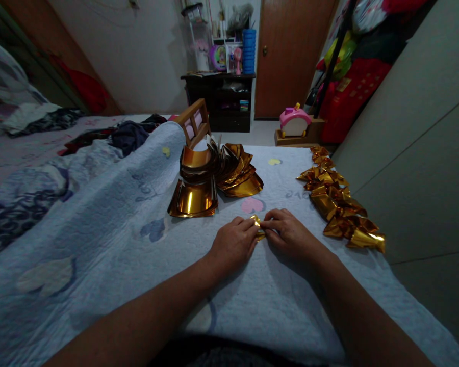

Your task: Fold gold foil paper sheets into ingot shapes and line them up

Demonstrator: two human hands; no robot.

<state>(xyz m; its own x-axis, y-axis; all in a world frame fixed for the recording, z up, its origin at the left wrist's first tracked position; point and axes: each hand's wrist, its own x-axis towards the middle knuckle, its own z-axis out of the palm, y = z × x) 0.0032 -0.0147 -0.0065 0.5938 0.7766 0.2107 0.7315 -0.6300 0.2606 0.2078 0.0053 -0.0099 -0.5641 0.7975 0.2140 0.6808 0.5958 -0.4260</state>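
Observation:
A small piece of gold foil paper (256, 221) lies on the bed cover between my two hands, mostly covered by fingers. My left hand (235, 240) is closed on its left side, fingers pressed on the foil. From the right, my right hand (286, 230) pinches the foil's edge with thumb and fingertips. Beyond the left hand sit stacks of curved gold foil sheets (196, 198), some fanned out to the right. Along the right side runs a row of folded gold foil pieces (331, 201), crumpled and overlapping.
The light blue quilted cover (149, 285) with heart prints spreads under everything and rises on the left. Rumpled clothes (130, 136) lie at the left. A pale cabinet (416, 168) borders the right edge. A wooden frame (194, 122) and a pink toy (294, 122) stand at the far end.

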